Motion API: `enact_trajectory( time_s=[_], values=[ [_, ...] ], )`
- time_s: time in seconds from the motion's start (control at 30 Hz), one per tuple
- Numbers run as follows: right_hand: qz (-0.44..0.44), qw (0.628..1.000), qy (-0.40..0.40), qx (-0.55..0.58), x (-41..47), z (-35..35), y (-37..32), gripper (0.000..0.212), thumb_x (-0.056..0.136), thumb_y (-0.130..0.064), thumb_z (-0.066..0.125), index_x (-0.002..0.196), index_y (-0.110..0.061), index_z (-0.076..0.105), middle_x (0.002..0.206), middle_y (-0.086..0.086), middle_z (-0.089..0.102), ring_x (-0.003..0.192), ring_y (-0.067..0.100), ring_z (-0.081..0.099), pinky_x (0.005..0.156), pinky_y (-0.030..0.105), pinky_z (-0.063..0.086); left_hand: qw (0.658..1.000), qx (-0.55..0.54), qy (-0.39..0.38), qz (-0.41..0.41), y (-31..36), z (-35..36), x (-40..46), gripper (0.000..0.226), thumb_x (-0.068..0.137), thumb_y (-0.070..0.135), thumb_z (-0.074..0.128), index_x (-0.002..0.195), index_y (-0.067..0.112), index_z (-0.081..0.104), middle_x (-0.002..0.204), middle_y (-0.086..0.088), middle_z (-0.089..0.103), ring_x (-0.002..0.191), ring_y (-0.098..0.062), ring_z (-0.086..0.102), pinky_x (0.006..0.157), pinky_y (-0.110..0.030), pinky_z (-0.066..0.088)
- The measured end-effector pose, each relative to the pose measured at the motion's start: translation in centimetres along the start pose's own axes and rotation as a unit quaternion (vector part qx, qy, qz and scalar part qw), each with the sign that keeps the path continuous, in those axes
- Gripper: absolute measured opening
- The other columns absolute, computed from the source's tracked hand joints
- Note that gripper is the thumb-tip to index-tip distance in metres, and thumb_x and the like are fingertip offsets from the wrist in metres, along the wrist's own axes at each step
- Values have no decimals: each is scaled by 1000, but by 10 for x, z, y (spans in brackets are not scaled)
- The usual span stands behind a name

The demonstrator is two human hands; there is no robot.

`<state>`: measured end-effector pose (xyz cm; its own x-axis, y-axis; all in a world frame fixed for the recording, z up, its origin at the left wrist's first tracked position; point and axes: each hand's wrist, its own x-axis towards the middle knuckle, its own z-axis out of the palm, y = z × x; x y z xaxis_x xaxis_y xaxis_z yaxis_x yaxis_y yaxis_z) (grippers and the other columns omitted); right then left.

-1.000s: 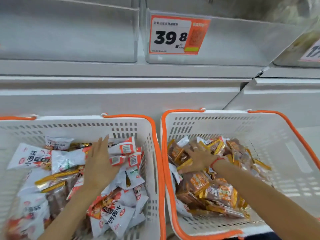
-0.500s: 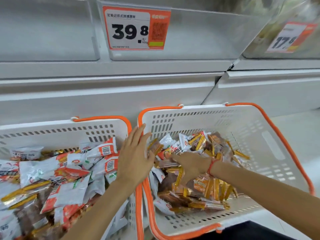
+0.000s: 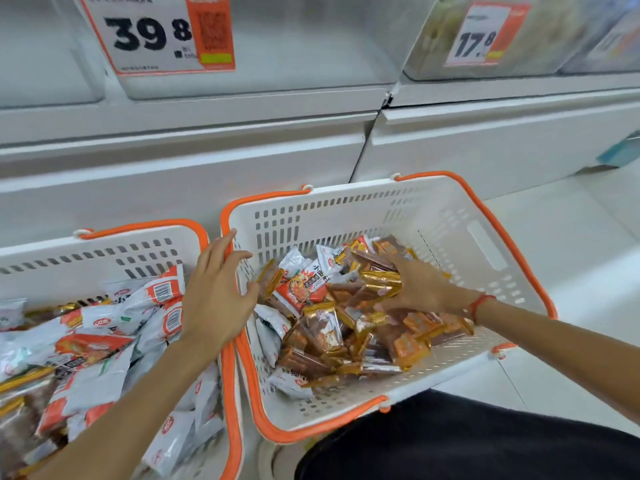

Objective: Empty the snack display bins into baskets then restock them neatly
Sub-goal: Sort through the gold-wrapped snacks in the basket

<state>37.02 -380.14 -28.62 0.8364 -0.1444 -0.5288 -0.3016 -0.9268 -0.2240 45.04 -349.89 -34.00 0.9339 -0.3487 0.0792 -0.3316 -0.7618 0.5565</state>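
Two white baskets with orange rims stand side by side on the floor. The left basket point(image 3: 104, 251) is full of white and orange snack packets point(image 3: 114, 327). The right basket point(image 3: 450, 230) holds brown and gold snack packets point(image 3: 325, 327) mixed with a few white ones. My left hand point(image 3: 216, 292) hovers with straight fingers over the gap between the two rims, holding nothing. My right hand point(image 3: 415, 285), a red string at its wrist, reaches into the right basket and grips a small bunch of gold packets point(image 3: 377, 285). Clear display bins point(image 3: 311, 46) sit above.
White shelf fronts point(image 3: 207, 161) run behind the baskets. Price tags 39.8 point(image 3: 156, 32) and 17.8 point(image 3: 481, 36) hang on the bins. A bin at the upper right point(image 3: 540, 32) holds blurred goods. White floor point(image 3: 571, 244) lies to the right; my dark-clad knee point(image 3: 450, 441) is below the right basket.
My left hand left the left basket's packets and moved right to the rims between the baskets. My right hand shifted to the right inside its basket and closed on gold packets. The view turned right.
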Motion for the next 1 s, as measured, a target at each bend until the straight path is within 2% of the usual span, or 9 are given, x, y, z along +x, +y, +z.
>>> enact_trajectory(
  time_s=[0.1, 0.2, 0.27, 0.4, 0.63, 0.73, 0.83, 0.93, 1.0],
  values=[
    [44, 997, 69, 9, 5, -9, 49, 110, 63, -53, 84, 150, -33, 20, 138, 6, 53, 118, 28, 55, 95, 35, 45, 1000, 8, 2, -7, 1, 0, 0, 41, 83, 19, 70, 123, 15, 62, 155, -1, 34, 142, -21, 23, 107, -50, 38],
    [94, 990, 60, -83, 9, -13, 69, 122, 60, -66, 78, 152, -39, 3, 158, 11, 20, 142, 35, 24, 112, 54, 27, 1000, 22, 2, -3, 3, -1, 0, 50, 84, 20, 70, 132, 13, 56, 155, -3, 34, 143, -24, 25, 109, -52, 36],
    [51, 987, 36, -146, 18, -13, 61, 101, 72, -62, 70, 152, -38, 13, 157, 9, 21, 144, 32, 19, 113, 56, 24, 1000, 30, 0, -5, 2, 0, 0, 63, 87, 22, 67, 145, 14, 42, 158, -4, 28, 146, -25, 22, 115, -51, 29],
    [-98, 977, 8, -191, 48, -9, 7, 38, 89, -41, 57, 122, -24, 61, 120, 4, 59, 118, 26, 52, 99, 46, 43, 999, 47, 5, -13, -1, 2, -3, 75, 92, 29, 57, 154, 9, 20, 162, -6, 15, 150, -23, 13, 120, -49, 17],
    [-169, 937, -7, -304, 126, 59, -67, 51, 96, -31, 50, 141, -9, 39, 142, 14, 46, 130, 29, 44, 101, 45, 43, 999, 35, 12, -15, -3, 6, -2, 73, 91, 34, 48, 154, 12, 20, 161, -3, 18, 149, -16, 11, 122, -40, 13],
    [-99, 972, -39, -210, 145, 79, -73, 94, 84, -43, 67, 152, -13, 9, 152, 13, 32, 140, 31, 29, 108, 48, 37, 999, 17, 17, -23, -1, 4, -3, 74, 87, 35, 46, 153, 12, 23, 160, -3, 22, 149, -17, 15, 121, -35, 11],
    [-37, 997, 10, -68, 153, 99, -74, 92, 80, -36, 71, 148, -12, 15, 136, 15, 43, 133, 35, 33, 106, 44, 33, 999, 0, 16, -28, -1, 4, -3, 73, 90, 29, 55, 153, 12, 23, 160, -3, 22, 149, -18, 14, 120, -32, 9],
    [-52, 991, 28, -118, 153, 99, -73, 37, 81, -43, 68, 103, -17, 54, 106, 8, 56, 127, 29, 36, 105, 41, 27, 999, 6, 18, -29, 1, 4, -3, 77, 89, 24, 62, 154, 14, 20, 161, -1, 20, 149, -17, 12, 119, -30, 7],
    [-102, 978, 31, -181, 147, 91, -75, 33, 81, -41, 68, 68, -22, 45, 88, 2, 54, 120, 24, 40, 100, 39, 28, 999, 4, 19, -28, 2, 3, -3, 78, 89, 24, 62, 154, 14, 20, 161, -1, 19, 149, -16, 12, 119, -29, 6]
  ],
)
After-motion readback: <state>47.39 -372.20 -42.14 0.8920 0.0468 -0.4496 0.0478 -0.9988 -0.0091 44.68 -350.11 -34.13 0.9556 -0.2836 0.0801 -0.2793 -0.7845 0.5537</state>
